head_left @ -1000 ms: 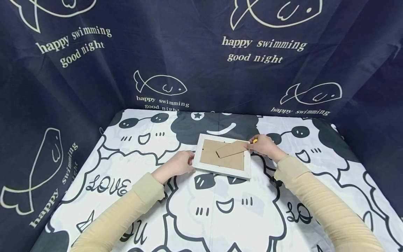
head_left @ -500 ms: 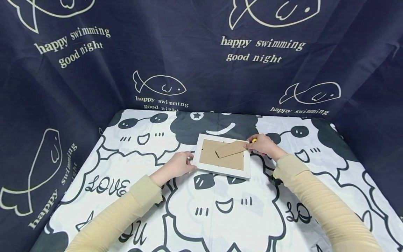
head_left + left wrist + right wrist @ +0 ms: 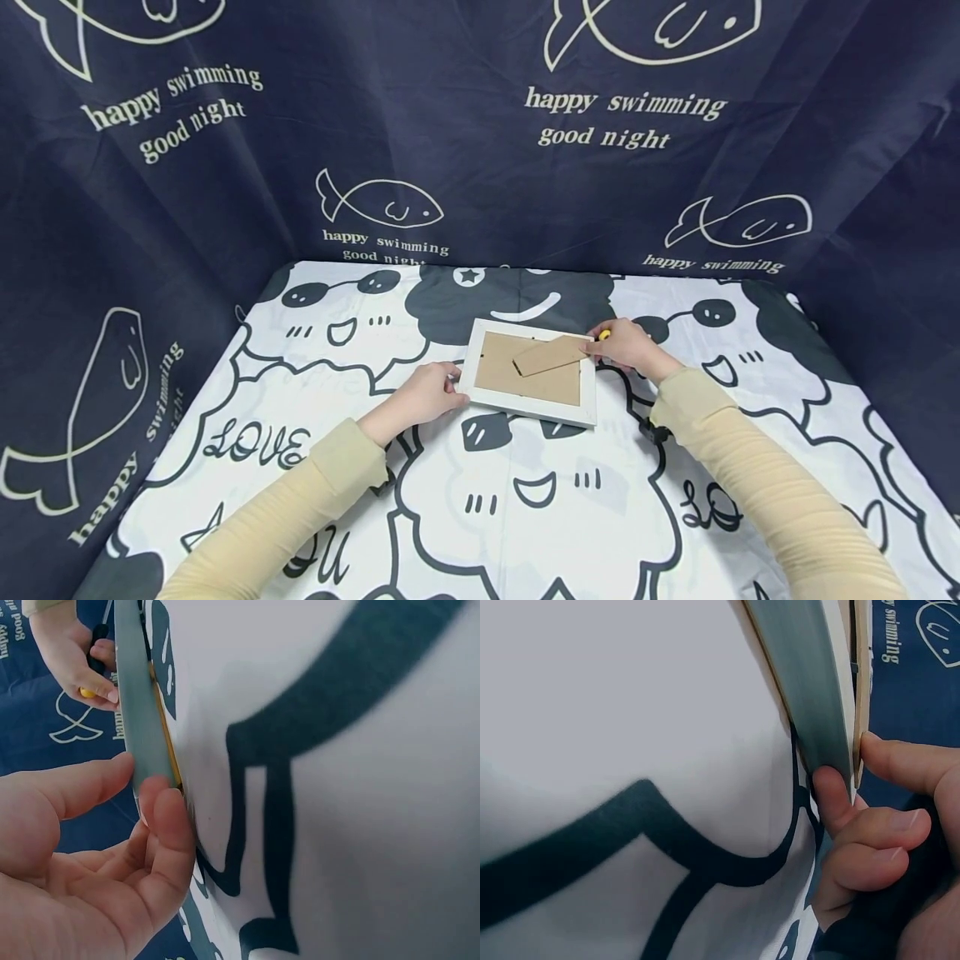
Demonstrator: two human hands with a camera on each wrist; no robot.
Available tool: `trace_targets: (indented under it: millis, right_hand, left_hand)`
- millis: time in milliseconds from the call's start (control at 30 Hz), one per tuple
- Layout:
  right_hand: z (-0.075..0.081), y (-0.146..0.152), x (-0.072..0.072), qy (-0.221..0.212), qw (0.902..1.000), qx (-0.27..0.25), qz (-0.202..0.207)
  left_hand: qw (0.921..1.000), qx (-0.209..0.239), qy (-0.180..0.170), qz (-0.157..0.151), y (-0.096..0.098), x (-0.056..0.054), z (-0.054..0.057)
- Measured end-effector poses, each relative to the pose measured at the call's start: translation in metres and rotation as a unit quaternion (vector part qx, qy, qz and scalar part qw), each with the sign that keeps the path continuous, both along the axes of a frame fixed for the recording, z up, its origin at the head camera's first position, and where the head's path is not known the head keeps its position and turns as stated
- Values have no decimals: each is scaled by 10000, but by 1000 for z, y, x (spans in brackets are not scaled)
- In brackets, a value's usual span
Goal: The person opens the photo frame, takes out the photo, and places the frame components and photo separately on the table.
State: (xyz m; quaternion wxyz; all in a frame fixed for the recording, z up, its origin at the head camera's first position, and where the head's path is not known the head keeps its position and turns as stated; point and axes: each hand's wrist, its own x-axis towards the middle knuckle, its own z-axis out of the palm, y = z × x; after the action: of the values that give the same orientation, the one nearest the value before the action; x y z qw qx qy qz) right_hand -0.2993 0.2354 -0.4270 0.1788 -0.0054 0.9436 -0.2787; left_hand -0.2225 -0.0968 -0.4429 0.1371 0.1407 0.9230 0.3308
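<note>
Looking out over a cloth-covered table [image 3: 540, 537], w/ navy fish-print curtain [image 3: 480, 108] rising behind far edge & along both sides. Spotting picture frame [image 3: 528, 406] midway btwn L & R edges, nearer far edge than near one: lying back-up, brown backing board [image 3: 491, 379] on show, stand flap [image 3: 553, 356] slanting across toward R end.

Over to L hand [image 3: 423, 396]: pinching frame's L end by its near corner, thumb & fingers approx. one rim's thickness apart. Prob. steadying that end vs sliding. Now R hand [image 3: 632, 346]: pinching R end nr its far corner, thumb on flap's edge, forefinger against frame's outer side, opened only as far as frame + flap demand. Also curling other fingers round dark tool [image 3: 97, 645] w/ yellow end, poss. a screwdriver; can't make out the tip. Seemingly tucked in palm to leave thumb & forefinger free. Lying back-up presumably to keep board & flap within reach.

Vs 1 s ago: hardly anything new! Same spot for frame, same slant for flap, same R-hand pinch; just L hand set a hair farther onto L end. Vs ½ s ago: no visible change.
</note>
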Motion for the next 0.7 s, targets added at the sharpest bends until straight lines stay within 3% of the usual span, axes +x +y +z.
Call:
trace_targets:
  millis: [700]
  right_hand:
    - [5, 4, 14, 236, 9994, 262, 64]
  left_hand:
    - [9996, -151, 222, -46, -2, -11, 4]
